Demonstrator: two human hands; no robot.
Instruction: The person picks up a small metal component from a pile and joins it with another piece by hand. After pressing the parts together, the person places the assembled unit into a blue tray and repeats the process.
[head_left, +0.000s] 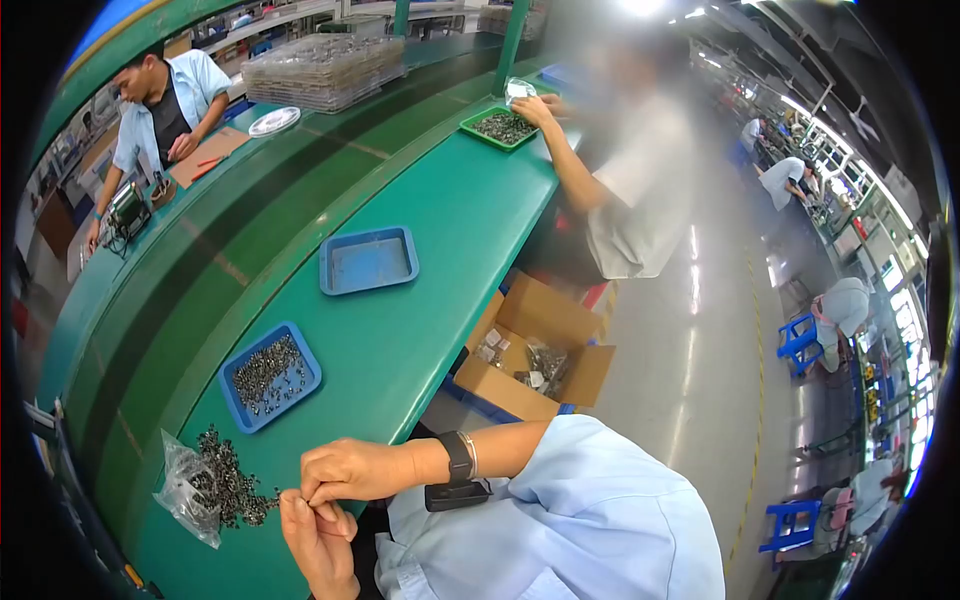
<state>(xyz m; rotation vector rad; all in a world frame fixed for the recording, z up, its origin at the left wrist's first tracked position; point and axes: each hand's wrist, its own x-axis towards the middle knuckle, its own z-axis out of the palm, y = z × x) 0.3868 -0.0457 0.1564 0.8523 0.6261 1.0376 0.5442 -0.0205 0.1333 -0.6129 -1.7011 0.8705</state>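
Observation:
My right hand (352,470), with a dark watch on the wrist, has its fingertips pinched together right above those of my left hand (318,535). The left hand's thumb and fingers are also closed in a pinch. Whatever they hold between them is too small and too hidden to name. Beside the fingertips lies a heap of small dark metal parts (236,478), spilling from a clear plastic bag (180,492) on the green tabletop (420,330). Just beyond the heap, a blue tray (312,385) holds many similar small parts (262,378).
Another blue tray (368,262) sits farther along the table. Beyond it, a co-worker's hands (538,106) are at a green tray (500,130) of parts. An open cardboard box (520,385) with bags stands beside the table. Across the bench, another person works near stacked clear trays (322,72).

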